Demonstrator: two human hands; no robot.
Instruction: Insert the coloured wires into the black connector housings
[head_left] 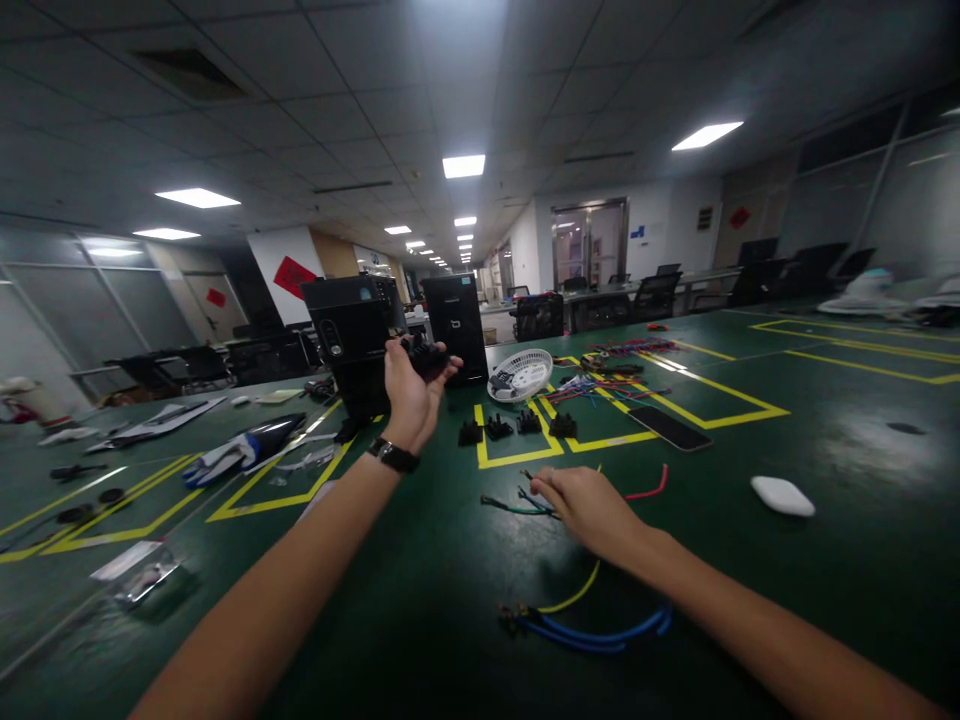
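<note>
My left hand, raised over the table with a dark watch on its wrist, holds a black plastic part between thumb and fingers. My right hand is low over the table, its fingers pinched on a thin wire whose dark end sticks out. Beside those fingers lies a green wire; a red wire shows beyond the hand. Nearer me rest blue wires and a yellow wire with metal ends. Several similar black parts stand in a row ahead.
Two black boxes stand at the back, next to a white plastic basket. Bundled wires, a dark flat phone-like slab and a white rounded object lie rightward. Plastic packaging and a clear box lie left.
</note>
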